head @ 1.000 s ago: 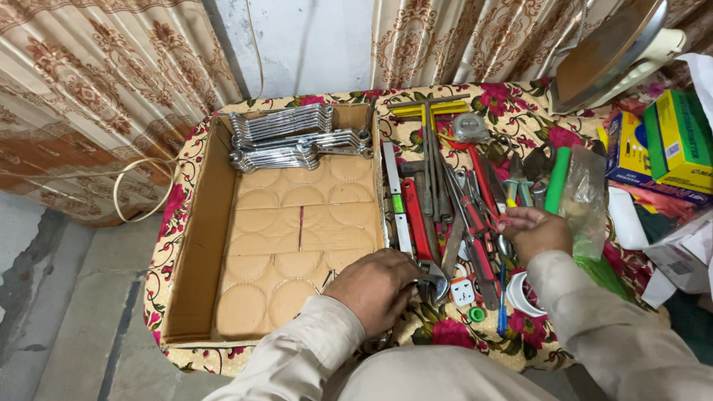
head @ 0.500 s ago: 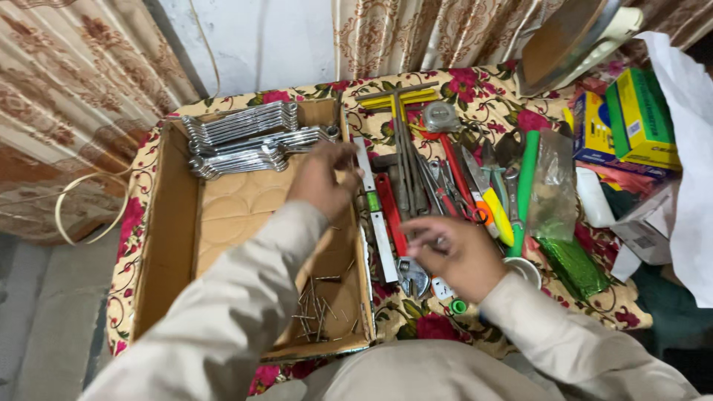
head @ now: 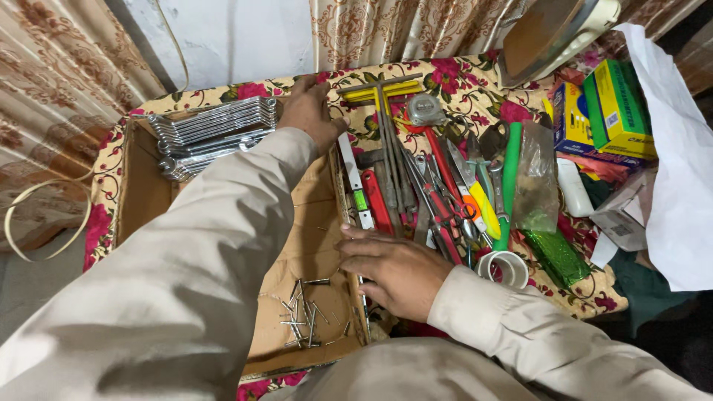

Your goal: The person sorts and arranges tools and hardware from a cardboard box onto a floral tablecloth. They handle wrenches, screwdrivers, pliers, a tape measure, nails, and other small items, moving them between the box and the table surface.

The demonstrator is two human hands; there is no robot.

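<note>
The left hand (head: 310, 111) grips the far rim of the box (head: 141, 193), beside the wrenches (head: 212, 134). The right hand (head: 394, 271) lies flat and released over tools (head: 423, 186), near the nails (head: 304, 315).

A yellow measuring tape (head: 428, 109) lies near the far edge of the floral cloth (head: 475, 85); a green-handled tool (head: 509, 178) lies beside a clear plastic bag (head: 536, 178); a roll of white tape (head: 503, 269) sits nearer; coloured cartons (head: 601, 111) stand at the right; patterned curtains (head: 386, 30) hang behind.
</note>
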